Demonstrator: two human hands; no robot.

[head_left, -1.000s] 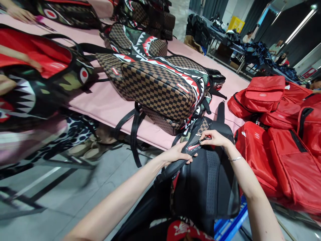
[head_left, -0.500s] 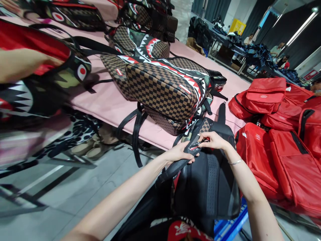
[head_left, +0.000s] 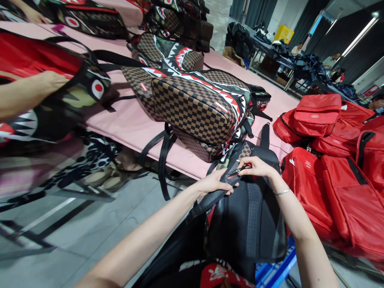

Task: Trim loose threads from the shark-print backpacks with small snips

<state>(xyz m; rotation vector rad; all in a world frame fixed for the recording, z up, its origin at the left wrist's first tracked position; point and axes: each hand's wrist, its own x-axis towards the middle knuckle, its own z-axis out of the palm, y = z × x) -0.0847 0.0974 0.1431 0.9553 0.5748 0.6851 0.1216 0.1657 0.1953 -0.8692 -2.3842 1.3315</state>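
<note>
A black backpack (head_left: 237,224) with a ribbed mesh strip lies back-panel up against my body at the table's edge. My left hand (head_left: 214,183) is closed around its black padded shoulder strap (head_left: 207,202), thumb on top. In my right hand (head_left: 255,166) is a small pair of thread snips (head_left: 239,171), with a shiny tip and a bit of red by the fingers. The tip rests at the strap just beside my left fingers; whether it touches a thread is too small to tell. A checkered brown backpack (head_left: 192,110) with a shark-mouth print lies just beyond.
More shark-print bags lie along the pink table (head_left: 126,116). Red backpacks (head_left: 345,192) are heaped at the right. At the left, a co-worker's arm (head_left: 30,94) reaches into a camouflage bag with a red lining (head_left: 36,56). A blue plastic crate (head_left: 274,268) sits below.
The snips' tip has shifted slightly along the strap, with both my hands staying nearly in place. At the left, the co-worker's arm and the camouflage bag have moved a little.
</note>
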